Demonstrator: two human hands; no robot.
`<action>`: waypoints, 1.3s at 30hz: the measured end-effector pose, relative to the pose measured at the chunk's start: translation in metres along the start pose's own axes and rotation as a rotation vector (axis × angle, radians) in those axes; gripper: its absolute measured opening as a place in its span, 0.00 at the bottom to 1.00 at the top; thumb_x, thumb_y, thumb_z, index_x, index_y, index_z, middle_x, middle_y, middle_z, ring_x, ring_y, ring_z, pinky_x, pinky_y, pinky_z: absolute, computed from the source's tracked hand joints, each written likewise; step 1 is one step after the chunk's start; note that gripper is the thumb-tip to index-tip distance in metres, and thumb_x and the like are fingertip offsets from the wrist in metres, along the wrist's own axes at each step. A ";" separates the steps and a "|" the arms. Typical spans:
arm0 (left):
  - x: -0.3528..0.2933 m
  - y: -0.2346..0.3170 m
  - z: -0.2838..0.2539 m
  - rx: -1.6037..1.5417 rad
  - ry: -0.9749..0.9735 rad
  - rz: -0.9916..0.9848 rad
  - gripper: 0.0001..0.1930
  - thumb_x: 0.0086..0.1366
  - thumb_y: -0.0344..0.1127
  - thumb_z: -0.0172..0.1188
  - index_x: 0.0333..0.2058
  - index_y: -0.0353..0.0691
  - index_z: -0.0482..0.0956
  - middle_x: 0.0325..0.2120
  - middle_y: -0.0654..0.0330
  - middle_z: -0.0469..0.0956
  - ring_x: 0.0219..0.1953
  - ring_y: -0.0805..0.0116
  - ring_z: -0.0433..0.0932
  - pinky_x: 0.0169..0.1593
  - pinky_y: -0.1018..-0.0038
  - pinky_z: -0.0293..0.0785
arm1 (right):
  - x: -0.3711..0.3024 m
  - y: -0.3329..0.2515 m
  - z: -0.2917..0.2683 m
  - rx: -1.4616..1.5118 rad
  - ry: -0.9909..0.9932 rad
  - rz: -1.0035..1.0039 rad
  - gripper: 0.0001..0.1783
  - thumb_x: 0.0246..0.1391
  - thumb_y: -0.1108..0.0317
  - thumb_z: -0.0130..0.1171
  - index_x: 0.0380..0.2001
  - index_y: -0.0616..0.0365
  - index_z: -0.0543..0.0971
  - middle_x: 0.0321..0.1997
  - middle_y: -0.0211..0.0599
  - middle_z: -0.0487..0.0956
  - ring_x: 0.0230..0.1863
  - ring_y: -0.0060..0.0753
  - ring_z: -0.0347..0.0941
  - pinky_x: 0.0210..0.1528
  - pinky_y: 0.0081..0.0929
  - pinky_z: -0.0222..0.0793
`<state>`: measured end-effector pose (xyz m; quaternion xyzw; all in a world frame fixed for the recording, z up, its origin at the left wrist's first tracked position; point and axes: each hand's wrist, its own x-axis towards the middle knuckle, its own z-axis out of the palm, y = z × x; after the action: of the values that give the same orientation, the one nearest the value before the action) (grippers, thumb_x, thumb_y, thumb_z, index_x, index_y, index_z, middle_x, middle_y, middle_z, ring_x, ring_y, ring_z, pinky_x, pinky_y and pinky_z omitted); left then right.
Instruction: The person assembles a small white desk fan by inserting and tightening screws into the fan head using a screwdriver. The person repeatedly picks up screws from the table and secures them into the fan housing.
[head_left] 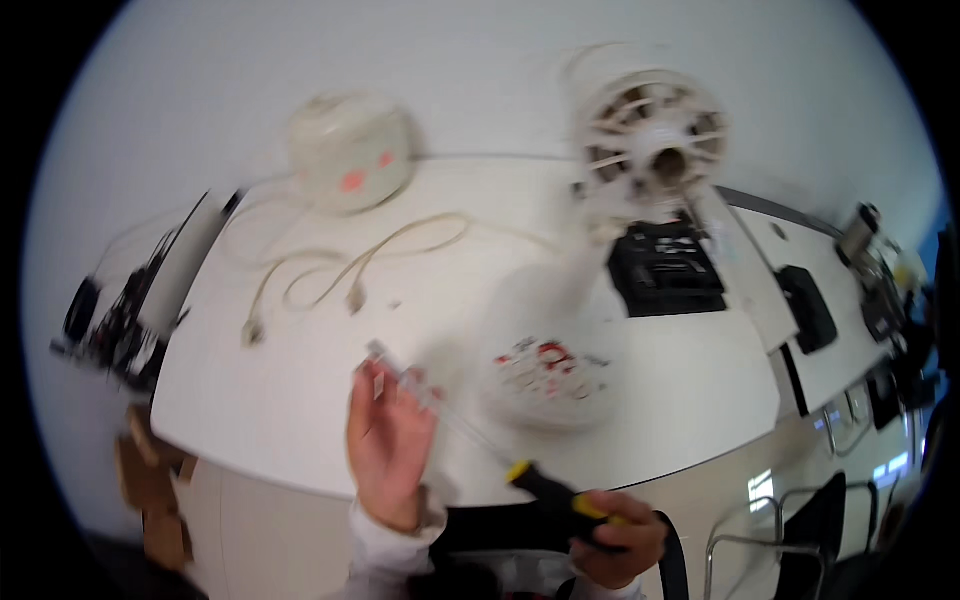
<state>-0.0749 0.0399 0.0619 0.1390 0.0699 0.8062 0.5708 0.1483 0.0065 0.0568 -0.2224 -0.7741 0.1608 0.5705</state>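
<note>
Both hands sit low in the frame, apart from each other. Right hand (615, 545), at the lower centre-right edge, is closed around the black-and-yellow handle of a screwdriver (555, 492), whose thin shaft runs up and to the left toward the other hand. Left hand (388, 445), at lower centre, is raised with fingers loosely curled around a small clear part (395, 370); motion blur hides whether the part is pinched firmly or only rests against the fingertips. Judged from this posture, the step in hand is bringing the driver tip to the small part, and the next move would call for steadying that part and seating the tip squarely before any turning force is applied. Just right of the left hand, on the white table (300, 420), lies a shallow white dish (545, 380) holding small red and dark pieces. Above it, at upper right, stands a white fan (652, 135) on its pale stem, with a black tray (665, 270) beside its base. At upper left sits a rounded cream device (350, 150) with two reddish marks, and pale cables (340, 265) loop across the tabletop below it.
</note>
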 end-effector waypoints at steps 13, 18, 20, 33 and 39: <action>0.004 0.004 -0.003 0.070 -0.066 -0.066 0.11 0.64 0.44 0.47 0.34 0.47 0.75 0.30 0.68 0.74 0.39 0.67 0.67 0.47 0.65 0.63 | -0.027 -0.005 0.006 0.118 0.319 0.256 0.22 0.40 0.63 0.66 0.34 0.46 0.64 0.43 0.42 0.71 0.43 0.36 0.69 0.45 0.27 0.68; 0.007 0.005 -0.006 0.140 -0.114 -0.038 0.11 0.64 0.43 0.47 0.35 0.47 0.75 0.30 0.67 0.73 0.39 0.66 0.68 0.48 0.63 0.63 | -0.025 -0.003 0.011 0.126 0.374 0.267 0.15 0.46 0.64 0.59 0.33 0.47 0.64 0.43 0.42 0.71 0.43 0.34 0.69 0.45 0.28 0.69; 0.007 0.004 -0.008 0.100 -0.129 -0.044 0.11 0.64 0.44 0.48 0.35 0.47 0.75 0.30 0.67 0.73 0.39 0.65 0.69 0.49 0.62 0.62 | -0.023 -0.004 0.011 0.149 0.355 0.283 0.12 0.49 0.64 0.55 0.34 0.46 0.64 0.43 0.42 0.71 0.44 0.34 0.69 0.45 0.29 0.69; 0.011 0.007 -0.017 0.060 -0.275 -0.030 0.09 0.63 0.41 0.50 0.34 0.42 0.73 0.32 0.64 0.75 0.40 0.57 0.71 0.48 0.65 0.62 | -0.025 -0.006 0.007 0.305 0.375 0.400 0.13 0.51 0.56 0.53 0.36 0.45 0.64 0.46 0.39 0.68 0.48 0.33 0.66 0.47 0.31 0.71; 0.010 0.010 -0.017 0.151 -0.266 -0.021 0.09 0.63 0.43 0.49 0.35 0.46 0.72 0.31 0.66 0.73 0.36 0.64 0.73 0.56 0.54 0.55 | -0.022 -0.006 0.010 0.324 0.416 0.395 0.11 0.51 0.59 0.53 0.35 0.45 0.63 0.45 0.37 0.68 0.46 0.33 0.67 0.48 0.30 0.69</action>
<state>-0.0924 0.0467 0.0497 0.2866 0.0555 0.7672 0.5712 0.1436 -0.0102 0.0391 -0.3030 -0.5471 0.3404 0.7022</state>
